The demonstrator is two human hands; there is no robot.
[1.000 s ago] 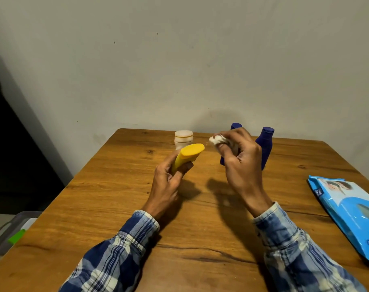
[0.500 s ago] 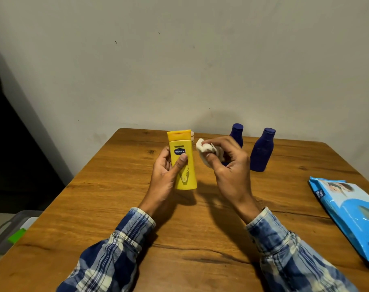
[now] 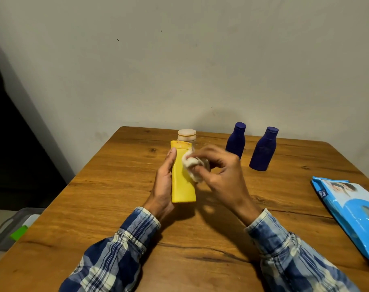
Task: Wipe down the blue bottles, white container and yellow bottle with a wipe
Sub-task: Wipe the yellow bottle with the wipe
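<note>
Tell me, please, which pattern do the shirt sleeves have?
The sleeves are blue-and-white plaid, seen best in the head view.

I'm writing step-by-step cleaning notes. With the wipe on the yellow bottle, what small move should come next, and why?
Probably drag the wipe down the face of the yellow bottle, toward its base. The right hand pinches the wad against the upper part, under the cap, the left hand grips the bottle upright, and most of the face lies bare below the wipe.
</note>
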